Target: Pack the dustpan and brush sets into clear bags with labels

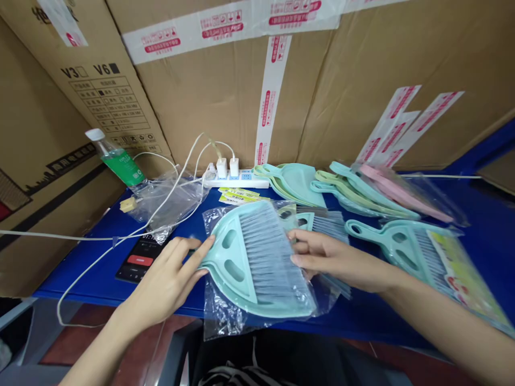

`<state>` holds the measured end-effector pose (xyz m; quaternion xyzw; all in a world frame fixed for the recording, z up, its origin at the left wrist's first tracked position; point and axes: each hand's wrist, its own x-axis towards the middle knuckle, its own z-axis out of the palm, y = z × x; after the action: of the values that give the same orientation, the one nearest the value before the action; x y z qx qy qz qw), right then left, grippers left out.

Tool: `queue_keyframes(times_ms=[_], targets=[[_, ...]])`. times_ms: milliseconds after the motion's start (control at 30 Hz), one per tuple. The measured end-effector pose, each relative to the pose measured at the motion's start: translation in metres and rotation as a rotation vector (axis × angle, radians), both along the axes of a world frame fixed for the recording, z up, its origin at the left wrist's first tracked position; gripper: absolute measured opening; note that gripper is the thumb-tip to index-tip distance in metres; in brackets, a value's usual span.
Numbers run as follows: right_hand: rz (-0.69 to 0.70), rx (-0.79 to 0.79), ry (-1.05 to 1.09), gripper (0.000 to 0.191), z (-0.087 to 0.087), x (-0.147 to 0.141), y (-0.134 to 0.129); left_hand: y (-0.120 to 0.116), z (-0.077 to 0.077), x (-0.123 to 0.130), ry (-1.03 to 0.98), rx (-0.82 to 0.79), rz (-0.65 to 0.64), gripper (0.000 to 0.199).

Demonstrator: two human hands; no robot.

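Note:
My left hand (179,265) is closed round the handle end of a mint-green hand brush (232,251) with grey bristles, which lies against a matching dustpan (261,310). At the set's far right edge, by the bristle tips, my right hand (317,252) grips with thumb and fingers. Beneath the set spreads a clear plastic bag (217,324). Another mint brush (306,220) is partly hidden under my right hand. To the right lies a bagged brush-and-dustpan set (396,241) with a yellow-green label card (458,268).
Mint and green dustpans (298,179) are stacked at the back, beside more handled pieces and a pink one (402,187). Yellow label cards (239,195) lie before a power strip (241,181). White cables cross the blue table (187,225) near a phone (139,260) and bottle (120,163).

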<state>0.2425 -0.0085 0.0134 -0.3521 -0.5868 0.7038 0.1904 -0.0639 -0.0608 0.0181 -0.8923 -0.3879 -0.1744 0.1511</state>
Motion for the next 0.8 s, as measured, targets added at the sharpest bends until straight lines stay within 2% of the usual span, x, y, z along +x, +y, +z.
queue_keyframes(times_ms=[100,200,267,333,433,500,567,700,800], targets=[[-0.098,-0.025,0.045,0.054,-0.009,0.005,-0.009,0.007,0.008,0.007,-0.035,0.005,-0.058,0.043],[-0.188,-0.019,0.062,0.06,-0.014,0.01,-0.019,0.007,0.013,0.027,-0.085,0.079,-0.165,0.042],[-0.22,-0.027,0.071,0.066,-0.015,0.012,-0.023,0.004,0.01,0.047,0.011,0.075,-0.28,0.047],[-0.25,-0.024,0.08,0.071,-0.014,0.014,-0.026,0.003,0.003,0.065,0.105,0.14,-0.297,0.034],[-0.326,0.012,0.075,0.076,-0.012,0.021,-0.028,0.011,-0.004,0.076,0.171,0.241,-0.304,0.038],[-0.391,0.041,0.063,0.076,-0.011,0.03,-0.029,0.022,-0.003,0.066,0.216,0.286,-0.304,0.04],[-0.46,0.06,0.038,0.074,-0.012,0.041,-0.031,0.037,0.003,0.047,0.262,0.306,-0.271,0.04],[-0.589,0.083,-0.04,0.066,-0.015,0.061,-0.038,0.062,0.01,-0.004,0.293,0.166,-0.071,0.047],[-0.622,0.116,-0.079,0.062,-0.017,0.069,-0.045,0.07,0.008,-0.032,0.218,-0.027,0.178,0.054]])
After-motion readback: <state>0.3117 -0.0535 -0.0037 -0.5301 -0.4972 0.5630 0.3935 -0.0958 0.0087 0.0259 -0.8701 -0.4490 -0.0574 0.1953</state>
